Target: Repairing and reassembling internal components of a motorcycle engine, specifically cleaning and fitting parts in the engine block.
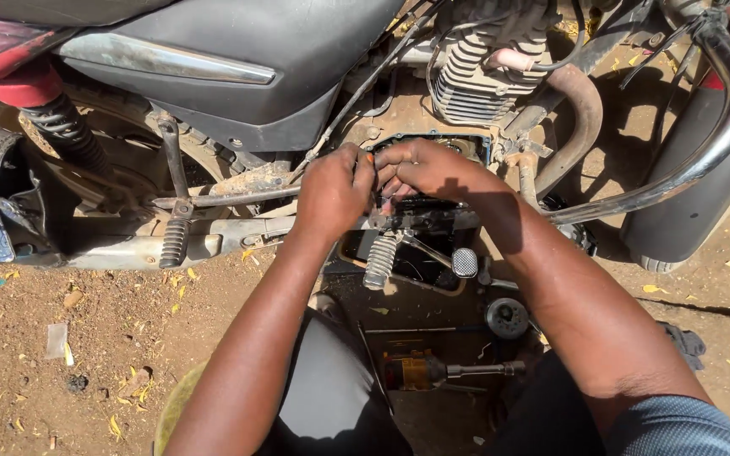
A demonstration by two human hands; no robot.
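A motorcycle (238,59) stands in front of me with its engine side cover off, showing an open crankcase (466,145). My left hand (334,190) is closed around a small tool with an orange tip, held against the lower engine. My right hand (426,167) meets it there, fingers curled over the same spot by the crankcase opening. What the fingers pinch is hidden. Just below the hands sticks out a ribbed footpeg (379,260).
A brake pedal (465,263) sits to the right of the footpeg. On the dirt between my knees lie a yellow-handled tool (433,370) and a round metal part (507,317). A curved crash guard (703,143) and exhaust pipe (580,114) flank the right side. The rear shock (65,127) is at left.
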